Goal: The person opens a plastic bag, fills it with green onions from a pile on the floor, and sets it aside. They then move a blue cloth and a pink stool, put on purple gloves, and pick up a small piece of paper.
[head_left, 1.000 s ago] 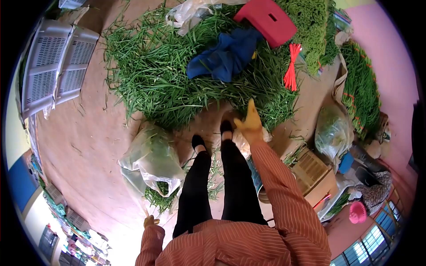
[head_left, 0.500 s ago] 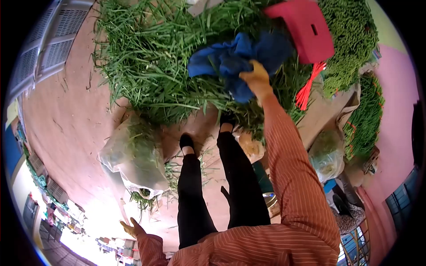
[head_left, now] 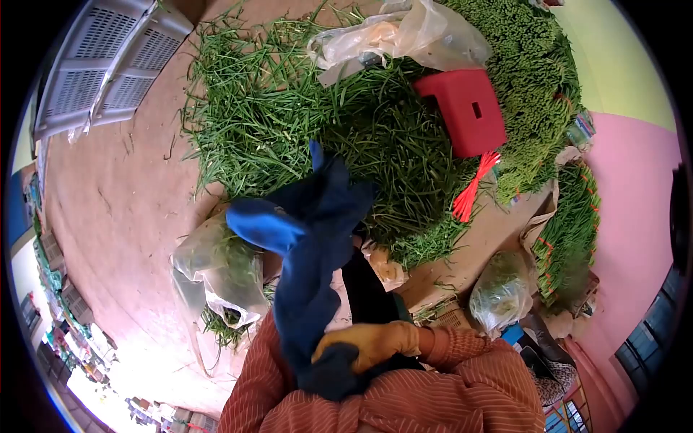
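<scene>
My right hand (head_left: 369,345), in a yellow work glove, is closed on a bunched end of a blue cloth (head_left: 303,245), close to my waist. From there the cloth stretches up and away in loose folds over my legs, with its far edges near the green stalks. Its exact kind, a garment or a plain cloth, I cannot make out. My left sleeve (head_left: 256,368) runs up to the near part of the cloth. The left hand itself is hidden behind the fabric. Beyond the cloth lies a big heap of long green stalks (head_left: 390,151) on the floor.
A red plastic stool (head_left: 473,115) stands by the heap, with red ties (head_left: 476,187) beside it. Clear plastic bags (head_left: 224,263) lie at left; another bag (head_left: 502,289) is at right. Stacked green bundles (head_left: 520,79) line the right wall. Grey crates (head_left: 108,65) stand at upper left.
The blue cloth has come off the stalk heap and is now at my waist, gripped by my right hand. My left arm has moved inward, its hand now behind the cloth.
</scene>
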The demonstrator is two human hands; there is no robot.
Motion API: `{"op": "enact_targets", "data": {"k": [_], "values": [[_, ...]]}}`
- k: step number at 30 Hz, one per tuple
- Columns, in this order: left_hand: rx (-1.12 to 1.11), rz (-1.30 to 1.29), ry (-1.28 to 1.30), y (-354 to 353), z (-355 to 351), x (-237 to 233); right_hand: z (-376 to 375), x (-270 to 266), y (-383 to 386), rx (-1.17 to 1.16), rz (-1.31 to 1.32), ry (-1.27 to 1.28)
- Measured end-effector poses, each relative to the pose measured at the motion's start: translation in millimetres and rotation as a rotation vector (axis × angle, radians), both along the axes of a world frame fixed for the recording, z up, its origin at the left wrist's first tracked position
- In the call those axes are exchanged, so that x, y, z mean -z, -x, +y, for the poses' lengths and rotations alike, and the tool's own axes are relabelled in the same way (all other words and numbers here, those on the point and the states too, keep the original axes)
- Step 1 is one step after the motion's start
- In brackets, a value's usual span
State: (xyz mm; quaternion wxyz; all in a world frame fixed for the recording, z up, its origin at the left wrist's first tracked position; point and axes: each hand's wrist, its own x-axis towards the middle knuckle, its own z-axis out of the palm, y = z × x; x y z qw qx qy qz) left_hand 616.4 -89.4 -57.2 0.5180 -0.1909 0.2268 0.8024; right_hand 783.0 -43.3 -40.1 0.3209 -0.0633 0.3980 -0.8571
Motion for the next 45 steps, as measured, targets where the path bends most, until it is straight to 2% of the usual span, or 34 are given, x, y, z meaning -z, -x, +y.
{"op": "enact_targets", "data": {"k": [2, 3, 5, 6, 7, 9, 11, 15, 17, 18, 19, 21, 23, 26, 28, 29, 32, 34, 35, 36, 37, 38, 39, 40, 41, 42, 43, 44, 45], "values": [[-0.008, 0.078, -0.089, 6.1, 17.9, -25.1, 22.0, -16.0, 1.0, 0.221, 0.025, -0.411], [0.005, 0.117, -0.119, 6.6, 22.4, -34.1, 34.8, -24.2, 2.2, 0.383, 0.081, -0.697], [0.04, 0.2, -0.168, 6.1, 27.6, -54.8, 56.4, -25.7, -3.2, 0.45, -0.022, -1.15], [0.064, 0.247, -0.183, 5.0, 29.1, -63.6, 58.8, -12.3, -14.0, 0.647, -0.091, -1.155], [0.09, 0.286, -0.2, 2.5, 31.1, -71.1, 62.8, -3.3, -19.9, 0.728, -0.163, -1.087], [0.162, 0.359, -0.25, -3.9, 38.4, -80.5, 67.2, 1.2, -21.1, 0.805, -0.248, -0.897], [0.258, 0.453, -0.3, -7.6, 47.3, -86.7, 66.9, -1.8, -16.2, 0.852, -0.26, -0.82], [0.437, 0.657, -0.383, -8.4, 66.9, -91.1, 77.9, -21.3, 2.1, 0.931, -0.224, -0.86], [0.486, 0.833, -0.34, -13.3, 74.0, -93.8, 104.3, -50.6, 8.9, 0.998, -0.161, -0.974], [0.486, 1.019, -0.237, -21.3, 79.1, -93.9, 119.4, -69.4, 10.1, 1.044, -0.118, -1.069], [0.464, 1.18, -0.094, -26.4, 79.0, -96.1, 133.0, -83.4, 11.5, 1.096, -0.074, -1.149], [0.412, 1.454, 0.389, -31.3, 71.8, -94.8, 173.5, -121.2, 11.6, 1.29, 0.075, -1.428], [0.49, 1.258, 0.448, -45.6, 50.4, -64.5, 215.8, -147.5, 7.5, 1.453, 0.222, -1.684], [0.69, 0.984, 0.615, -91.6, -17.2, 12.3, 289.0, -157.0, -1.7, 1.58, 0.315, -2.013], [0.713, 1.205, 0.788, -103.6, -59.7, 19.3, 343.9, -135.8, -14.4, 1.535, 0.222, -2.197], [0.696, 1.177, 0.851, -112.9, -83.5, 27.3, 371.8, -116.3, -23.9, 1.453, 0.122, -2.278], [0.608, 0.769, 1.087, -143.0, -149.7, 51.3, 444.9, -45.1, -58.0, 1.002, -0.355, -2.471], [0.471, 0.46, 1.179, -161.9, -198.4, 62.1, 461.3, -4.8, -61.2, 0.616, -0.693, -2.552], [0.392, 0.425, 1.272, -165.8, -217.4, 56.2, 452.7, 11.7, -51.5, 0.481, -0.768, -2.563], [0.319, 0.532, 1.419, -174.0, -242.2, 60.3, 435.2, 23.3, -34.2, 0.401, -0.752, -2.554], [0.312, 0.462, 1.546, -183.6, -269.5, 61.1, 414.8, 36.1, -20.1, 0.354, -0.659, -2.528], [0.452, 0.778, 1.729, -215.1, -322.6, 92.8, 389.0, 47.3, -4.9, 0.33, -0.52, -2.457], [0.227, 0.439, 1.857, -208.3, -334.6, 80.6, 357.0, 65.4, 6.5, 0.327, -0.136, -2.355], [0.094, 0.501, 2.001, -190.1, -338.5, 52.4, 324.6, 83.3, 18.1, 0.282, 0.211, -2.202], [0.09, 0.386, 2.146, -201.8, -376.2, 61.9, 283.6, 110.7, 30.0, 0.251, 0.08, -2.081], [0.246, 0.425, 2.464, -201.5, -393.5, 54.6, 235.7, 129.1, 40.8, 0.206, 0.195, -1.893], [0.201, 0.382, 2.593, -208.6, -422.0, 59.0, 156.0, 115.4, 65.6, 0.113, 0.142, -1.757], [0.244, 0.261, 2.633, -190.3, -427.3, 37.1, 90.6, 114.0, 74.7, 0.07, 0.261, -1.647], [0.259, 0.221, 2.687, -179.7, -441.8, 27.0, 28.6, 115.2, 79.7, 0.071, 0.244, -1.478]]}}
